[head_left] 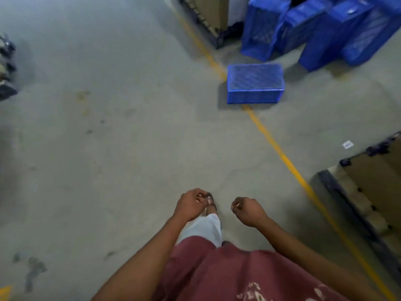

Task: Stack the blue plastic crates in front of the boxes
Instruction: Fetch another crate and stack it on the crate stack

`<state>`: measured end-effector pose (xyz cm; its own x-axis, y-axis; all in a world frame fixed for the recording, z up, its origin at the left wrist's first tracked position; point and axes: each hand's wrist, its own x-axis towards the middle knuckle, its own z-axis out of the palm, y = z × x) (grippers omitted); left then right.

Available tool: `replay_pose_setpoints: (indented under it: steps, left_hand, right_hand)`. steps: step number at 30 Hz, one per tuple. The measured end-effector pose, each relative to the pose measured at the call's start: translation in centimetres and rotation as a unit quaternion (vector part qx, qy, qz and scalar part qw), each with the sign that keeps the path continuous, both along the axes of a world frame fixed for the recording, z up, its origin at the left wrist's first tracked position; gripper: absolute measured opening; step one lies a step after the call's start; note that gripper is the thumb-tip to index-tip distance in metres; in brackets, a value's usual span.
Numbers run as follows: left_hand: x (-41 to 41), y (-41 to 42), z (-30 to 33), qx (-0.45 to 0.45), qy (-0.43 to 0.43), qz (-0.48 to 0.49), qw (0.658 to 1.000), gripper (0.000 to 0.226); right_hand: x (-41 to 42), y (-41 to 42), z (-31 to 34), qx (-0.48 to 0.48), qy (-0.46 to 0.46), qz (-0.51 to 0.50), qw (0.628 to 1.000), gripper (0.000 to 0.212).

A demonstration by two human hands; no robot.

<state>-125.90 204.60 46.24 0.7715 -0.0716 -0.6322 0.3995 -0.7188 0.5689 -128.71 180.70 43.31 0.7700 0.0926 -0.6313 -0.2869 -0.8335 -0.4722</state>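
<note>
Well short of the yellow floor line, your left hand and right hand hang loosely curled and hold nothing, so you look to be between crates, walking toward the next pickup. Further along that line, a single blue crate sits bottom-up across it, mesh-sided and seemingly intact. Right of the line, beyond the crate, the blue stacks stand by the cardboard boxes; your next move calls for a two-handed lift onto them.

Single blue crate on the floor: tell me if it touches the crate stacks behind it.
Apart. The head view shows bare grey floor between the single blue crate and the crate stacks.
</note>
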Motion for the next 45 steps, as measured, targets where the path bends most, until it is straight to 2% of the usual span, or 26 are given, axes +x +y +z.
replay_pose_setpoints:
  steps: [5, 12, 17, 23, 26, 29, 33, 35, 37, 41, 43, 45]
  left_hand:
    - [13.7, -4.8, -1.3, 0.003, -0.005, -0.082, 0.997, 0.017]
    - [32.0, -9.1, -2.6, 0.033, 0.028, -0.192, 0.98, 0.03]
    - [45.3, -15.2, -2.5, 0.024, 0.013, -0.203, 0.979, 0.027]
    - [58.3, -22.9, -4.5, 0.0, 0.016, -0.151, 0.988, 0.022]
    - [63.4, -25.8, -4.4, -0.004, 0.028, -0.116, 0.993, 0.019]
    - [68.1, -28.2, -3.6, -0.019, 0.043, -0.071, 0.996, 0.018]
    - [74.5, -30.0, -3.7, -0.036, 0.055, -0.028, 0.997, 0.01]
    - [78.5, -30.3, -5.4, -0.035, 0.059, -0.027, 0.997, 0.012]
    - [82.5, -30.1, -8.3, -0.033, 0.073, -0.022, 0.997, 0.03]
    - [90.7, -30.3, -13.0, -0.033, 0.118, 0.002, 0.992, 0.035]
    - [94.3, -30.3, -15.6, -0.029, 0.136, 0.031, 0.99, 0.032]
    - [97.0, -30.6, -19.1, -0.028, 0.154, 0.075, 0.985, 0.016]
  right_hand:
    - [8.9, -5.3, 0.1, -0.018, 0.02, -0.093, 0.995, 0.019]
    - [23.3, -11.6, 2.8, -0.031, 0.0, -0.188, 0.982, 0.021]
    - [35.0, -16.0, 4.0, -0.017, -0.044, -0.248, 0.968, 0.018]
    - [48.5, -22.4, 1.3, -0.002, -0.051, -0.231, 0.972, 0.019]
    - [54.9, -25.8, 0.1, 0.014, -0.013, -0.209, 0.978, 0.016]
    - [61.2, -29.3, -0.7, 0.004, 0.019, -0.173, 0.985, 0.023]
    - [69.5, -33.0, -1.3, -0.019, 0.04, -0.142, 0.989, 0.015]
    - [73.7, -34.2, -2.2, -0.032, 0.046, -0.119, 0.991, 0.015]
    - [77.9, -35.0, -3.4, -0.042, 0.065, -0.104, 0.992, 0.02]
    - [86.3, -35.7, -6.8, -0.053, 0.081, -0.132, 0.987, 0.021]
    - [90.0, -35.4, -9.1, -0.05, 0.085, -0.168, 0.981, 0.019]
    - [93.1, -35.1, -12.7, -0.042, 0.099, -0.197, 0.975, 0.02]
